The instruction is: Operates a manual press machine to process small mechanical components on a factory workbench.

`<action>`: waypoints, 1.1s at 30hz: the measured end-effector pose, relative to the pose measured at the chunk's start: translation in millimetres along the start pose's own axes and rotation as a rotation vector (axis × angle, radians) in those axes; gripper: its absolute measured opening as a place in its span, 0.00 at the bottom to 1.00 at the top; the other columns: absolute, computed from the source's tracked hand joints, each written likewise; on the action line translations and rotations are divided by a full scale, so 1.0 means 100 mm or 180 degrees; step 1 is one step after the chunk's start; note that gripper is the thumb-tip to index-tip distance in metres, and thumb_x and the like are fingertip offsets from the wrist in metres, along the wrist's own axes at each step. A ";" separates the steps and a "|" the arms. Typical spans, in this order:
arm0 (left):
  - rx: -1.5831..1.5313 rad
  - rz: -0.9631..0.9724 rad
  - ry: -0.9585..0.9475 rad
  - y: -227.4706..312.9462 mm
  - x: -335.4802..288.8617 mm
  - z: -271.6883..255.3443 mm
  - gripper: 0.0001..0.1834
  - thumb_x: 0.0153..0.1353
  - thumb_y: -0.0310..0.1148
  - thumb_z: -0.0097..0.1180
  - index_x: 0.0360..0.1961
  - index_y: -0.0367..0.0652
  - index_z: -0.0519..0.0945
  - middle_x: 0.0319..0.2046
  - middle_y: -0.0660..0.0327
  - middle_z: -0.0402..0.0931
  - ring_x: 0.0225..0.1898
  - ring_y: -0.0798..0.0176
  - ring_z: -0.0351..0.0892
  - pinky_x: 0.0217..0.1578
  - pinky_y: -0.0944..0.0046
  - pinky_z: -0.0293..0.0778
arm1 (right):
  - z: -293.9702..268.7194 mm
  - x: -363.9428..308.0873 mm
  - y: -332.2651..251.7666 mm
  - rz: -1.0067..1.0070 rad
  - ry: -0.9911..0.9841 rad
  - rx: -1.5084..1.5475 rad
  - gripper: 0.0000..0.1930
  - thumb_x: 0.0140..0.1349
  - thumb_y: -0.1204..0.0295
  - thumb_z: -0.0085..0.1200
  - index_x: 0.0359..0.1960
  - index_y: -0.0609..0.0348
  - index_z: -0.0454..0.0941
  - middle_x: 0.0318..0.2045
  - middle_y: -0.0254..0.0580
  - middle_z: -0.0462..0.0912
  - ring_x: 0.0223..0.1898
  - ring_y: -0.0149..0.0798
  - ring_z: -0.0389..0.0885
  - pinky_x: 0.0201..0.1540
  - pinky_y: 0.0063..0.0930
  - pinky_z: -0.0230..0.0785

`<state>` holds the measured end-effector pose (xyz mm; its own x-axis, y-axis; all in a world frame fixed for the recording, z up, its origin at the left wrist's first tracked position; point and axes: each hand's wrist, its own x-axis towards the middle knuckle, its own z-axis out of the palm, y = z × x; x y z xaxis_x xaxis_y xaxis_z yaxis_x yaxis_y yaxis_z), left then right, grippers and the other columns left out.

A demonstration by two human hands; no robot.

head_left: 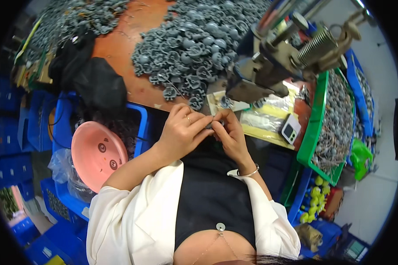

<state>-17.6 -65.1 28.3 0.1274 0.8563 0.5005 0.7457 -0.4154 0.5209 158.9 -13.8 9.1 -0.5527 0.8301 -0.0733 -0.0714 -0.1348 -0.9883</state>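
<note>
Close to the table's front edge, my left hand [181, 130] and my right hand [231, 138] meet, fingertips pinched together. Between them sits a small dark grey plastic part [209, 125], mostly covered by my fingers, so its exact shape is hidden. Both hands are closed on it. Just beyond my fingers, a large pile of grey cup-shaped plastic parts [185, 57] spreads over the orange-brown tabletop [119, 48]. One loose grey part [226, 102] lies under the metal press [263, 66], to the right of the pile.
At left, a pink basin [90, 154] rests on a blue crate [144, 126], with a black cloth [97, 81] behind. To the right are a small white device with a screen [290, 129], yellow-edged plastic bags [265, 121] and a green tray [313, 148] of wired parts.
</note>
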 end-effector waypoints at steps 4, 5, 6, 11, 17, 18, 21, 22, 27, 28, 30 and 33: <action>-0.1101 -0.0747 -0.0135 -0.06 0.08 0.19 0.13 0.55 0.28 0.66 0.42 0.38 0.82 0.32 0.57 0.79 0.28 0.57 0.79 0.30 0.62 0.73 | -0.07 0.02 0.04 -0.0210 0.0566 -0.0132 0.10 0.67 0.71 0.57 0.45 0.63 0.73 0.27 0.34 0.80 0.27 0.24 0.78 0.28 0.18 0.68; -0.1167 -0.0915 -0.0138 -0.08 0.12 0.23 0.12 0.56 0.27 0.66 0.42 0.37 0.81 0.32 0.56 0.79 0.27 0.57 0.79 0.28 0.62 0.73 | -0.09 0.05 0.05 -0.0433 0.0810 -0.0472 0.10 0.66 0.72 0.58 0.44 0.63 0.75 0.26 0.36 0.82 0.27 0.26 0.81 0.28 0.20 0.69; -0.1160 -0.0898 0.0023 -0.11 0.17 0.29 0.11 0.58 0.27 0.65 0.41 0.35 0.81 0.31 0.56 0.77 0.26 0.58 0.78 0.28 0.63 0.72 | -0.11 0.08 0.07 -0.0640 0.1038 -0.0829 0.09 0.65 0.72 0.59 0.42 0.64 0.76 0.26 0.39 0.84 0.27 0.28 0.83 0.28 0.22 0.70; -0.1102 -0.1125 0.0098 -0.21 0.34 0.49 0.11 0.57 0.26 0.65 0.40 0.35 0.81 0.31 0.58 0.74 0.23 0.61 0.76 0.26 0.62 0.72 | -0.19 0.19 0.17 -0.1137 0.1494 -0.2440 0.05 0.56 0.73 0.64 0.30 0.57 0.80 0.21 0.39 0.82 0.23 0.42 0.81 0.29 0.33 0.70; -0.1063 -0.1058 -0.0060 -0.25 0.38 0.54 0.09 0.55 0.25 0.66 0.38 0.39 0.82 0.28 0.58 0.71 0.23 0.61 0.76 0.25 0.62 0.72 | -0.16 0.17 0.09 -0.1302 0.1499 -0.3164 0.05 0.55 0.73 0.64 0.27 0.55 0.79 0.19 0.37 0.79 0.21 0.43 0.76 0.30 0.35 0.65; -0.1052 -0.0913 -0.0076 -0.28 0.40 0.52 0.09 0.55 0.25 0.66 0.37 0.40 0.83 0.28 0.58 0.71 0.23 0.61 0.76 0.25 0.62 0.72 | -0.16 0.16 0.06 -0.1260 0.1445 -0.3228 0.04 0.55 0.73 0.64 0.28 0.56 0.80 0.20 0.39 0.81 0.22 0.43 0.78 0.30 0.35 0.66; -0.1114 -0.0603 -0.0213 -0.34 0.45 0.47 0.08 0.53 0.24 0.66 0.35 0.40 0.83 0.27 0.58 0.71 0.24 0.59 0.77 0.25 0.61 0.72 | -0.19 0.14 -0.02 -0.1137 0.1310 -0.3341 0.04 0.55 0.74 0.64 0.28 0.58 0.82 0.23 0.41 0.83 0.23 0.43 0.80 0.31 0.33 0.67; -0.1147 -0.0580 -0.0194 -0.34 0.46 0.47 0.07 0.53 0.24 0.66 0.35 0.40 0.84 0.27 0.58 0.70 0.24 0.58 0.77 0.25 0.61 0.72 | -0.20 0.14 -0.03 -0.1119 0.1297 -0.3332 0.04 0.55 0.73 0.64 0.29 0.58 0.82 0.23 0.42 0.83 0.24 0.44 0.80 0.31 0.33 0.68; -0.0816 -0.0919 -0.0081 -0.22 0.42 0.51 0.06 0.53 0.23 0.64 0.34 0.41 0.84 0.28 0.57 0.70 0.27 0.53 0.76 0.29 0.56 0.72 | -0.41 0.10 -0.08 -0.0441 0.0753 -0.3039 0.05 0.57 0.73 0.63 0.31 0.61 0.84 0.25 0.45 0.84 0.26 0.44 0.82 0.32 0.29 0.71; -0.0812 -0.1007 -0.0103 -0.20 0.41 0.52 0.06 0.53 0.23 0.64 0.34 0.41 0.84 0.28 0.56 0.70 0.27 0.52 0.76 0.30 0.55 0.72 | -0.50 0.12 -0.13 -0.0496 0.0551 -0.2951 0.05 0.58 0.73 0.63 0.32 0.61 0.84 0.25 0.46 0.84 0.26 0.43 0.82 0.33 0.28 0.71; -0.0759 -0.1050 -0.0012 -0.16 0.40 0.54 0.06 0.53 0.23 0.63 0.33 0.40 0.84 0.28 0.56 0.70 0.28 0.52 0.77 0.30 0.55 0.72 | -0.77 0.31 -0.31 -0.0130 0.0953 -0.1270 0.09 0.60 0.69 0.60 0.33 0.63 0.85 0.22 0.39 0.84 0.26 0.33 0.83 0.32 0.28 0.73; -0.0663 -0.1072 0.0031 -0.15 0.39 0.55 0.05 0.53 0.23 0.63 0.33 0.40 0.84 0.28 0.55 0.70 0.29 0.50 0.77 0.31 0.54 0.72 | -1.27 0.79 -0.82 -0.0814 0.1312 -0.1582 0.12 0.67 0.67 0.53 0.37 0.64 0.83 0.29 0.36 0.84 0.29 0.28 0.80 0.34 0.23 0.71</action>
<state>12.5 -8.8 1.7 -0.1086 0.9528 0.2837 0.5960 -0.1660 0.7856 226.4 131.5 67.5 -0.2016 0.9539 0.2225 0.2856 0.2746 -0.9182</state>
